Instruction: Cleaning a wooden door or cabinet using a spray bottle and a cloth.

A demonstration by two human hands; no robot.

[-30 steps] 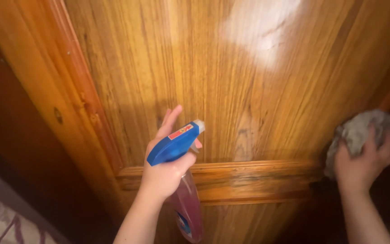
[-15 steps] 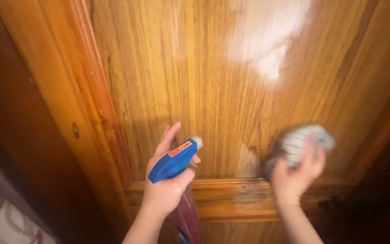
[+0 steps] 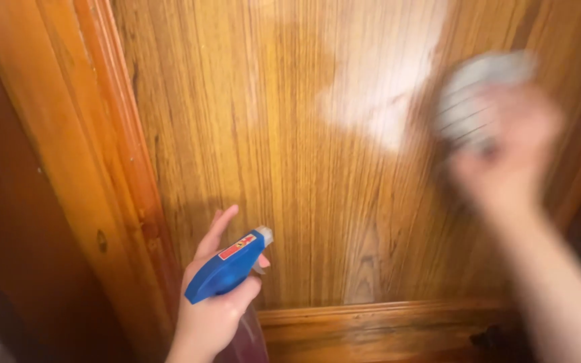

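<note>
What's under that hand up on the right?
A grey cloth sits between the right hand and the glossy wooden door panel. Motion blur and the hand hide the cloth's shape and the wood beneath.

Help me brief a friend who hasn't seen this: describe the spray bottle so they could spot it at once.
Start at the big glossy wooden door panel that fills the view, then drop to its lower left, near the raised frame moulding. There the left hand grips the spray bottle. Its bright blue trigger head and pinkish clear body stand out against all the brown wood.
</note>
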